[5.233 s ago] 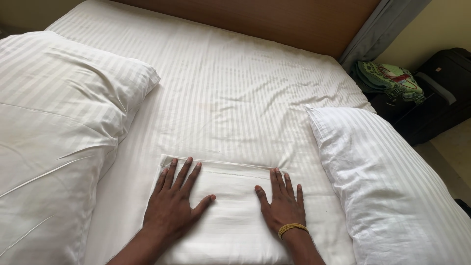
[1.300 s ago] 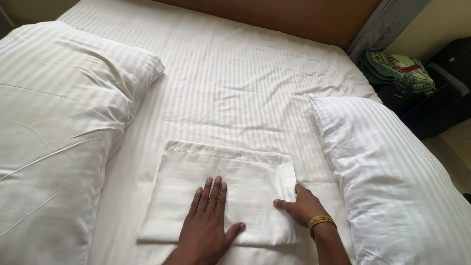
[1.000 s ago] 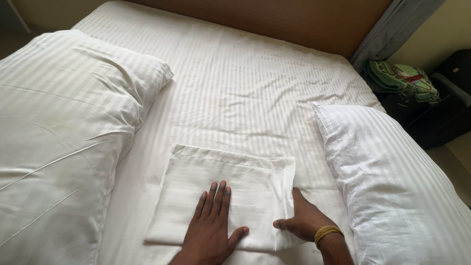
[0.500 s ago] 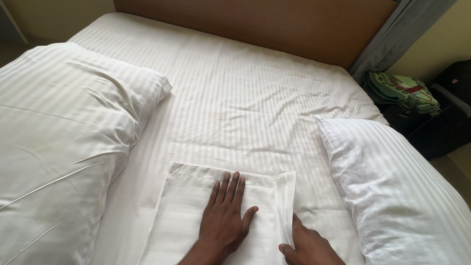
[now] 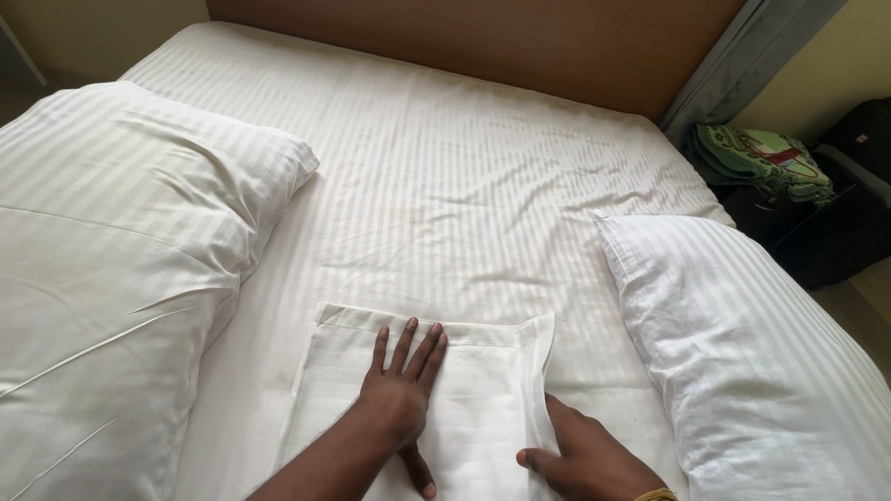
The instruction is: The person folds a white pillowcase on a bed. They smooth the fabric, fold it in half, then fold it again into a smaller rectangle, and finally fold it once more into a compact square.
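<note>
Head view, the only one I have. The left hand (image 5: 401, 394) lies palm down on a folded white pillowcase (image 5: 483, 417), fingers (image 5: 416, 348) straight, close together and pointing toward the headboard (image 5: 483, 46); they are fully extended and grip nothing, only pressing flat on the cloth. The thumb sticks out toward the near edge of the frame.

The right hand (image 5: 580, 455) sits at the pillowcase's right edge, low in the frame and partly cut off. Its thumb rests on top of the cloth and the fingers appear to run along or under the raised right edge, where the fabric stands up in a thin fold. I cannot tell whether that hand actually pinches the edge or merely rests against it. A yellow band (image 5: 657, 494) shows at its wrist.

The pillowcase is a striped white rectangle lying flat on the bed (image 5: 464, 186), in the lower middle of the mattress, between the two pillows and touching neither. The large pillow (image 5: 121, 269) fills the left side; the smaller pillow (image 5: 752, 353) lies along the right side, near the right hand.

Beyond the bed's right side I note a grey curtain (image 5: 733, 56), a green patterned bundle (image 5: 756, 158) and a dark case (image 5: 854, 195) beside it.
</note>
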